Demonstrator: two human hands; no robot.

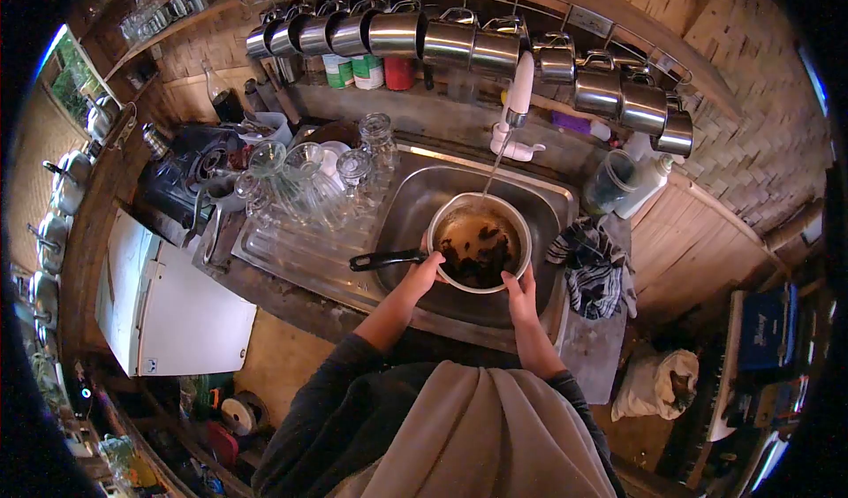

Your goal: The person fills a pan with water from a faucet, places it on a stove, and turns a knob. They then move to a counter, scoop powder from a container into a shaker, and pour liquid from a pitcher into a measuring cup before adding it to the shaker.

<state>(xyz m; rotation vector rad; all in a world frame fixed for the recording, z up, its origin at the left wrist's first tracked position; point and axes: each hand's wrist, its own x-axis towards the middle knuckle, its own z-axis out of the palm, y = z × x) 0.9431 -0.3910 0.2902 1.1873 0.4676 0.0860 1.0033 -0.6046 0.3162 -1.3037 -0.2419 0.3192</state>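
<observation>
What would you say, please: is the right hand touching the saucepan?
Touching. The head view shows the right hand gripping the near rim of the saucepan with no gap.

The pan (480, 242) fills most of the sink (411, 202), leaving me open basin only along the left wall and back edge. Its black handle (386, 258) bars the sink's front left corner. The tap (515, 114) and its stream (491, 173) come down over the back rim. Glasses (305, 180) crowd the back of the drainboard (291, 255); its front strip lies bare. A striped cloth (590, 266) covers the right edge of the worktop (583, 348), with a jar (609, 182) at the back right corner.
</observation>
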